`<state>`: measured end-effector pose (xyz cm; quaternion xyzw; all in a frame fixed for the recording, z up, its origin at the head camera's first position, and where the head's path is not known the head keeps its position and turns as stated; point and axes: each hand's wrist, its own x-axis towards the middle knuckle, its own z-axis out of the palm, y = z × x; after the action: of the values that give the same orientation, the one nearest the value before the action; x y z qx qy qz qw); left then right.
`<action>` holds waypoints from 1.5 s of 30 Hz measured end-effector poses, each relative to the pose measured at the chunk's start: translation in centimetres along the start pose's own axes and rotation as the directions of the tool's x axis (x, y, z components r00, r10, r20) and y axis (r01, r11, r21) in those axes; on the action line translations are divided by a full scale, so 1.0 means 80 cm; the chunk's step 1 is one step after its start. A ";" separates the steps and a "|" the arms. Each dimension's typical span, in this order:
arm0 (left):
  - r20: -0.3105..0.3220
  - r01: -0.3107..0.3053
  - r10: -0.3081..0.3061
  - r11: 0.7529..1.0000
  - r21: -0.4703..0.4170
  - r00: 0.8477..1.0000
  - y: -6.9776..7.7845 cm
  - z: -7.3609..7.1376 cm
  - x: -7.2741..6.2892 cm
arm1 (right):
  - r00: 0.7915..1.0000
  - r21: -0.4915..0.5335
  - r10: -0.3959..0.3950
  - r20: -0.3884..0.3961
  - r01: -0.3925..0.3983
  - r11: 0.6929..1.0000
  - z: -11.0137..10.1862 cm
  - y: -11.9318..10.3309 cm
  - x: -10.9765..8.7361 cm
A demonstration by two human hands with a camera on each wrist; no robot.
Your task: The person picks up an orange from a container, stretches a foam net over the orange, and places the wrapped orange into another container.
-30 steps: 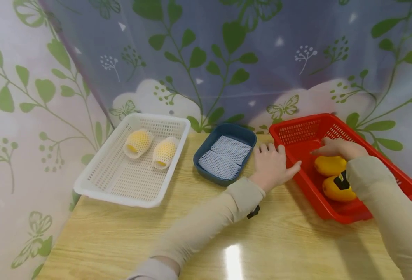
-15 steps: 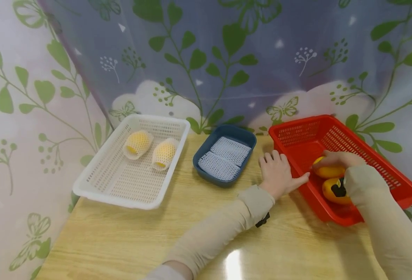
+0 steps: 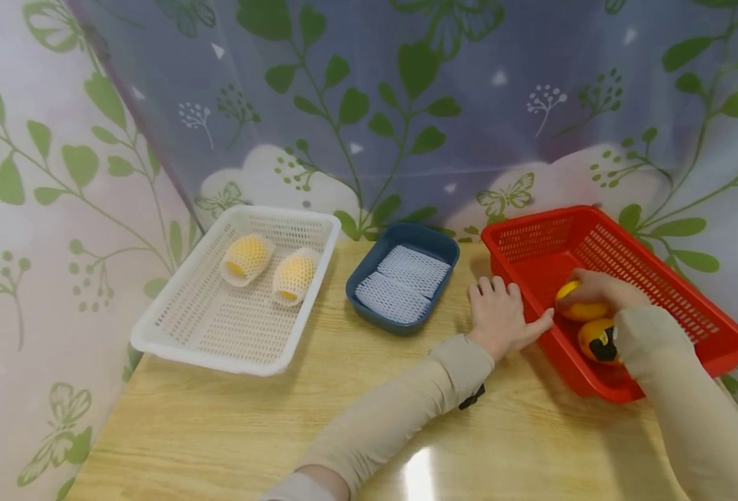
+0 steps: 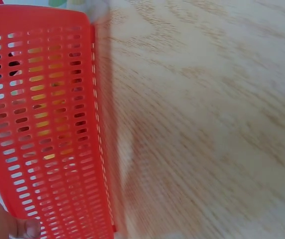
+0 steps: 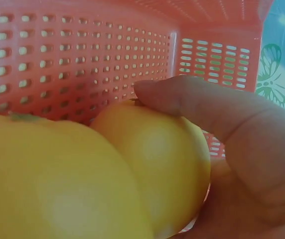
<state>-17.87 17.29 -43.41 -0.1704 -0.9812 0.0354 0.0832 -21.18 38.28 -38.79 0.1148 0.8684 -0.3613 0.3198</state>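
Note:
In the red basket point(image 3: 535, 323), my right hand point(image 3: 610, 289) curls around a yellow mango point(image 3: 582, 309), one of two lying side by side. Its thumb bends over the stem end in the right wrist view, where the held mango point(image 5: 155, 164) is beside a second mango point(image 5: 53, 179). The black wrist camera partly covers that second mango in the head view. My left hand point(image 3: 500, 313) is at the basket's near left side, its thumb stretched out to the rim and its other fingers extended. A digit touches the slotted wall point(image 4: 58, 124) in the left wrist view.
A blue tray point(image 3: 359, 303) with white foam net sleeves point(image 3: 403, 282) stands mid-table. To the left is a white basket point(image 3: 218, 348) holding two mangoes point(image 3: 248, 257) in foam nets. A patterned curtain point(image 3: 369, 139) hangs behind the table.
My right hand has lowered onto the farther mango and closed its fingers around it. My left hand has shifted slightly right and nearer, along the red basket's side.

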 end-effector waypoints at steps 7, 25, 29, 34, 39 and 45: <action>-0.002 -0.008 0.008 1.000 0.006 1.000 0.001 -0.005 0.003 | 0.976 -0.301 -0.191 -0.106 0.152 0.941 0.001 -0.008 0.014; 0.131 -0.178 0.231 0.928 -0.328 0.964 -0.015 -0.081 -0.044 | 0.901 -0.342 -0.358 -0.245 0.266 0.901 0.013 -0.037 -0.015; 0.104 -0.222 0.303 0.855 -0.468 0.947 -0.035 -0.089 -0.057 | 0.883 -0.338 -0.379 -0.277 0.279 0.899 0.015 -0.051 -0.030; 0.074 -0.230 0.375 0.700 -0.676 0.924 -0.063 -0.081 -0.076 | 0.867 -0.322 -0.409 -0.287 0.315 0.893 0.022 -0.067 -0.051; 0.023 -0.217 0.392 0.557 -0.802 0.920 -0.083 -0.062 -0.096 | 0.820 -0.342 -0.480 -0.312 0.374 0.862 0.031 -0.087 -0.074; -0.052 -0.237 0.391 0.442 -0.865 0.919 -0.101 -0.026 -0.121 | 0.777 -0.317 -0.541 -0.323 0.450 0.835 0.063 -0.110 -0.102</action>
<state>-11.16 6.44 -42.03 -0.3646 -0.8220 -0.4266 -0.0970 -16.31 28.75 -31.40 -0.0846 0.9486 -0.3023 0.0393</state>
